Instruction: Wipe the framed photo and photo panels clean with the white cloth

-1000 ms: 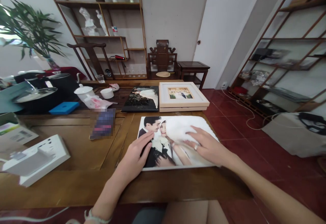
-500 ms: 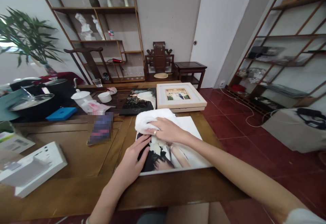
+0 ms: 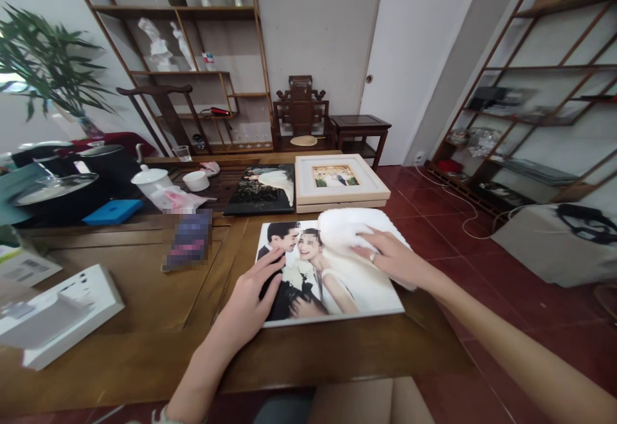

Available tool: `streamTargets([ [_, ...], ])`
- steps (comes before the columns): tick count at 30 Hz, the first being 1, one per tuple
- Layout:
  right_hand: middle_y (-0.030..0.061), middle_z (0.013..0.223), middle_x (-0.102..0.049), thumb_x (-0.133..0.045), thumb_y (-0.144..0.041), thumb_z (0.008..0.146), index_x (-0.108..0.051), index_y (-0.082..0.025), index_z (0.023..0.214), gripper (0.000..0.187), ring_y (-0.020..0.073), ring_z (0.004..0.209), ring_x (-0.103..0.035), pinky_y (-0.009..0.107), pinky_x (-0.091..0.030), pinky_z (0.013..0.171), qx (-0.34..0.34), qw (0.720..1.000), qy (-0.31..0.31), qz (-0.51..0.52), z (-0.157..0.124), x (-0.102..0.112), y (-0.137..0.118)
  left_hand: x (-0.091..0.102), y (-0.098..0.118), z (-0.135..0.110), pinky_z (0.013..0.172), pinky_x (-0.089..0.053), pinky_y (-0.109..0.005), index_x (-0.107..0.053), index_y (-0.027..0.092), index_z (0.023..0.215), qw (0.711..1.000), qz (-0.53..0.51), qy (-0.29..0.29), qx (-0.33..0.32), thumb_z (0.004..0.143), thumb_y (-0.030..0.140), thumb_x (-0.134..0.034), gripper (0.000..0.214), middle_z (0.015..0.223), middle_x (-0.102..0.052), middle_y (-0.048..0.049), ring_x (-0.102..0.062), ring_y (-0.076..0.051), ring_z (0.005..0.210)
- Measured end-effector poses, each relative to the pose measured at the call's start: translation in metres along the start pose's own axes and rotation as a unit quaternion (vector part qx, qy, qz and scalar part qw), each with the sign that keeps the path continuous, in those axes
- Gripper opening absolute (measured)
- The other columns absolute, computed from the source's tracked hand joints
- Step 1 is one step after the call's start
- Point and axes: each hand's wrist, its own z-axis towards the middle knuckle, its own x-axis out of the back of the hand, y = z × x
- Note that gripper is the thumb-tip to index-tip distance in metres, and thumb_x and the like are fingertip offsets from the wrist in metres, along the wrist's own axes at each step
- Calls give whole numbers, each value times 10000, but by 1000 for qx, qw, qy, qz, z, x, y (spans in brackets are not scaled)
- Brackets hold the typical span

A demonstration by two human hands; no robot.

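Note:
A photo panel (image 3: 308, 286) with a picture of a couple lies flat at the front of the wooden table. My left hand (image 3: 255, 286) rests on its left side, fingers stretched out across the picture. Over the panel's upper right part lies a white cloth (image 3: 342, 234), partly bunched. My right hand (image 3: 393, 257) grips this cloth and presses it against the panel; some of its fingers are sunk in the fabric. Behind the panel are a dark photo panel (image 3: 265, 188) and a light wooden picture frame (image 3: 343, 183).
To the left are a white box (image 3: 72, 321), a blue box (image 3: 112, 212), a dark pot (image 3: 58, 196), a white lidded bowl (image 3: 152, 183) and a white cup (image 3: 196, 181). A dark chair (image 3: 301, 112) stands beyond the wooden table (image 3: 337, 360).
My right hand has swept the white cloth rightward, from the panel's upper left to its upper right, uncovering the couple's heads. My left hand stays in place on the panel.

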Motion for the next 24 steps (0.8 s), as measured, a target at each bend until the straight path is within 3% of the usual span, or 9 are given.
streamTargets([
  [4,68,1381,-450,-451,-394,884,-624,-227,1139,351,312,1339,-245,500,-268,1055,-17,993,-115,12,-49,6,-40,0,-1,0,1013,-410,-416,-634,132,1086,1000,6,3,-4,893,265,-424,315,1279,-564,-122,-502,-245,1209],
  [6,11,1403,-423,-479,-310,871,-600,-297,1168,320,281,1324,-292,473,-253,1075,4,986,-163,37,-68,12,-62,-1,-1,0,1010,-414,-417,-636,132,1086,1000,7,2,-7,891,263,-430,312,1275,-567,-123,-500,-249,1210],
  [9,-16,1331,-506,-511,-188,831,-603,-338,1151,365,241,1269,-392,414,-263,1083,46,976,-201,64,-77,19,-78,-1,-1,0,1008,-416,-418,-637,131,1085,1000,8,-1,-11,892,259,-429,312,1279,-563,-126,-494,-249,1216],
  [12,30,1302,-533,-498,-305,874,-609,-296,1158,305,266,1252,-408,436,-299,1055,41,983,-169,54,-63,16,-65,0,-1,0,1011,-410,-422,-632,123,1095,1000,12,-6,-12,895,256,-421,320,1284,-557,-133,-488,-247,1222],
  [16,79,1283,-549,-405,-478,901,-585,-238,1202,425,314,1292,-339,477,-317,1021,13,994,-107,5,-18,6,-24,0,-1,0,1022,-393,-432,-631,117,1095,1000,14,-8,-10,897,256,-414,325,1284,-556,-137,-473,-249,1235],
  [21,75,1303,-532,-390,-455,914,-547,-230,1234,421,301,1246,-406,468,-341,994,63,997,-41,-28,36,0,6,1,-1,0,1025,-392,-427,-629,143,1098,1000,4,-8,-1,896,256,-423,310,1289,-555,-120,-479,-240,1230],
  [24,86,1298,-533,-392,-408,920,-564,-212,1209,389,303,1256,-391,473,-331,998,72,996,-30,-36,42,-4,4,0,-1,0,1028,-388,-424,-628,146,1096,1000,0,-6,2,893,255,-427,306,1289,-556,-119,-486,-236,1224],
])
